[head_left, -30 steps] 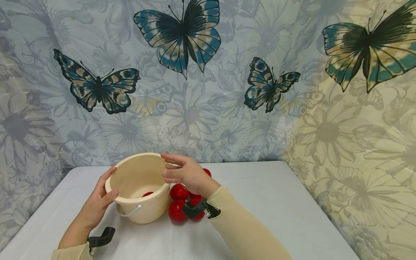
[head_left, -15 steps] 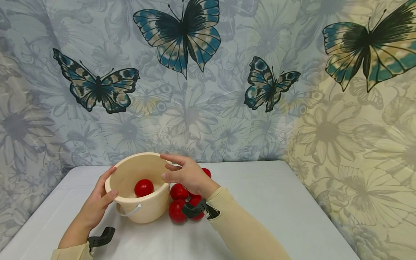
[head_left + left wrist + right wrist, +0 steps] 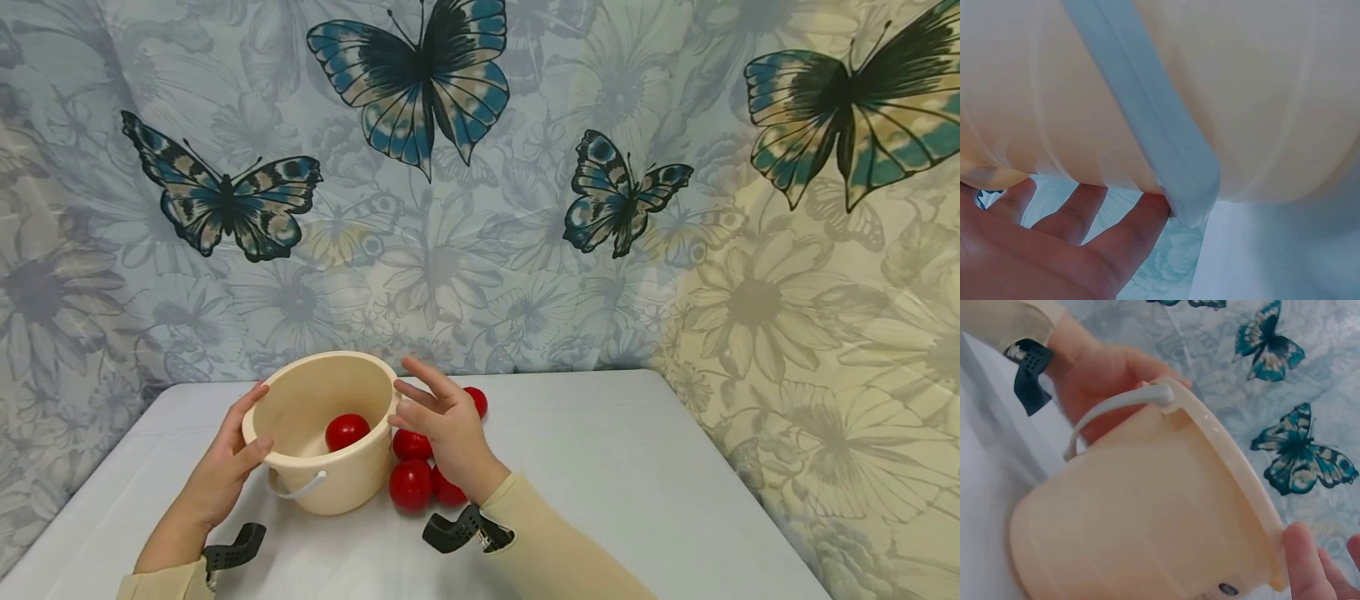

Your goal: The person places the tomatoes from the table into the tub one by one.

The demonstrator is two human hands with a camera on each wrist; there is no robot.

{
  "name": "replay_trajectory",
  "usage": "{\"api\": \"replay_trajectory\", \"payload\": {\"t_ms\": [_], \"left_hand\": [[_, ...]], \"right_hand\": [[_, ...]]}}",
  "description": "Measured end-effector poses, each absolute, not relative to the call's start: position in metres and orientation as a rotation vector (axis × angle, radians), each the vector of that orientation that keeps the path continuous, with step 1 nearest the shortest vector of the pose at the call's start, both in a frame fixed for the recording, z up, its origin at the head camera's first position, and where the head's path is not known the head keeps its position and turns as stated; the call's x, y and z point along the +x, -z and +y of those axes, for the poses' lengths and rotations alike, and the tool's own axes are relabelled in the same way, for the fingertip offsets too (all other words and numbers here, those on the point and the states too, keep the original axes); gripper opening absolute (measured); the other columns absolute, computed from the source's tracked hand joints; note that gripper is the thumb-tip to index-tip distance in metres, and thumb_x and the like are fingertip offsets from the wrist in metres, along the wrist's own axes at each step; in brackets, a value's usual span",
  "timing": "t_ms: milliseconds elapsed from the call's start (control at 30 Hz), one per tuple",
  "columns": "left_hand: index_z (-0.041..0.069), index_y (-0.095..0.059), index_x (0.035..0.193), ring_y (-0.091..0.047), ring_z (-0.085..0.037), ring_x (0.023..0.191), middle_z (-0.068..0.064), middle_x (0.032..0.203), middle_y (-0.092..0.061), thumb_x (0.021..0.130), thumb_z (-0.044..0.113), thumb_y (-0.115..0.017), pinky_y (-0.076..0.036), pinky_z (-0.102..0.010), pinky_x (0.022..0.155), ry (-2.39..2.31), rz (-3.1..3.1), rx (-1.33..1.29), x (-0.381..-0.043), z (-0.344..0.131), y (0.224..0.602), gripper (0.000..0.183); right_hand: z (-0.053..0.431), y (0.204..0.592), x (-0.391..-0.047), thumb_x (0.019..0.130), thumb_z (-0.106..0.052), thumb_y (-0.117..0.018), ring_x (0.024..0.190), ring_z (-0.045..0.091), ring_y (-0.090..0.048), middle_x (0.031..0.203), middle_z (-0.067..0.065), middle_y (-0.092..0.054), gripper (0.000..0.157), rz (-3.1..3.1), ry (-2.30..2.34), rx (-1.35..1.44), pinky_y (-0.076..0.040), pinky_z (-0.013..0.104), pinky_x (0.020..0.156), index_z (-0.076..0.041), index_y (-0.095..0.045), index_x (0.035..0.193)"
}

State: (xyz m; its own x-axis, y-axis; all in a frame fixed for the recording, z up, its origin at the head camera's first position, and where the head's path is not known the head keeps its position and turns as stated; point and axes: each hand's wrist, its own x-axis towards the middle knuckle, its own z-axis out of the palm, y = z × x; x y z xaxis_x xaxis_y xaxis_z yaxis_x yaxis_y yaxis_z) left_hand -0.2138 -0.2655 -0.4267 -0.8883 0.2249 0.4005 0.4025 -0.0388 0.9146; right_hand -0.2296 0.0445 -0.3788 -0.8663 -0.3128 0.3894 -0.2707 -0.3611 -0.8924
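Well, your left grip [image 3: 217,475] is clamped on the round cream plastic bucket [image 3: 341,487], one glossy red tomato-like ball [image 3: 347,432] inside; your right grip [image 3: 453,433], fingers apart, is at its opposite rim, more red balls [image 3: 411,486] below.

A table with a smooth white top [image 3: 637,483] carries a cream bucket [image 3: 348,486], which rests left of the middle; whether it sits level or slightly tipped is hard to tell. Just to its right lie red tomatoes: a near one [image 3: 410,486], another just behind it, a partly hidden one beside these, and one farther back, also partly hidden.
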Motion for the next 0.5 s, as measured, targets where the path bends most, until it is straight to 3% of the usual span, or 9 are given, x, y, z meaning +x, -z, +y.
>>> {"api": "replay_trajectory", "payload": {"t_ms": [100,500], "left_hand": [[0.014,-0.015,0.159,-0.037,-0.006,0.129,-0.024,0.159,0.002,0.103,-0.002,-0.043,-0.043,-0.017,0.093,2.067,-2.076,-0.683,-0.214,-0.265,0.427,0.065],[0.014,-0.017,0.159,-0.038,-0.009,0.129,-0.020,0.159,-0.004,0.102,-0.003,-0.042,-0.044,-0.018,0.093,2.072,-2.055,-0.685,-0.214,-0.264,0.428,0.064]], "right_hand": [[0.054,0.386,-0.224,0.095,-0.016,-0.069,0.133,0.034,-0.046,0.151,0.007,-0.042,0.059,1.777,2.440,-0.815,-0.048,0.055,0.090,-0.008,-0.046,0.149],[0.123,0.412,-0.214,0.097,-0.008,-0.061,0.138,0.046,-0.033,0.153,0.012,-0.038,0.057,1.827,2.412,-0.729,-0.049,0.049,0.093,-0.002,-0.040,0.150]]}}
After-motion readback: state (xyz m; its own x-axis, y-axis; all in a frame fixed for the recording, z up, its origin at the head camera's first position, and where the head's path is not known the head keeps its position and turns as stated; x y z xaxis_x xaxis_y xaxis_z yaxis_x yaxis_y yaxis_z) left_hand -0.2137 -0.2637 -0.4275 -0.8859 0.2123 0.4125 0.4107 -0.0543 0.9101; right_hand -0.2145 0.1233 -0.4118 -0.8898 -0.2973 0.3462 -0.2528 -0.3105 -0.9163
